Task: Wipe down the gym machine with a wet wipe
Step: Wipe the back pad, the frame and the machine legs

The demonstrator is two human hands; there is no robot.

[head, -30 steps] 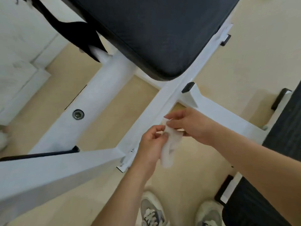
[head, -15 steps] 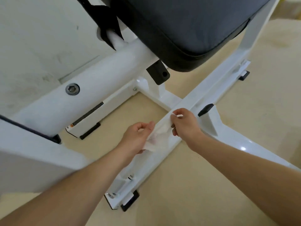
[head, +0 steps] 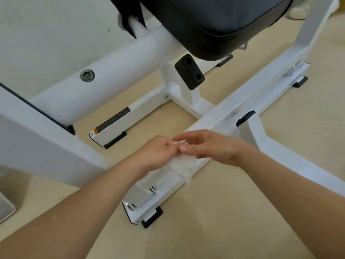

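Note:
A white gym machine fills the head view, with a long floor bar (head: 242, 101) running from the lower middle to the upper right and a black padded seat (head: 214, 21) above it. A white wet wipe (head: 182, 166) hangs over the near part of that bar. My left hand (head: 158, 152) and my right hand (head: 211, 146) meet just above the bar, and both pinch the wipe's top edge between fingers and thumb. The lower part of the wipe drapes down the bar's side.
A thick white tube (head: 104, 71) with a bolt (head: 86, 75) slopes at the left. A black rubber stop (head: 189, 74) stands on a short post behind the hands. Black feet (head: 152, 217) sit under the bar ends. Beige floor lies to the right and below.
The view has moved closer and lower to the floor bar. Both hands have come together and the wipe, stretched between them before, now hangs folded over the bar.

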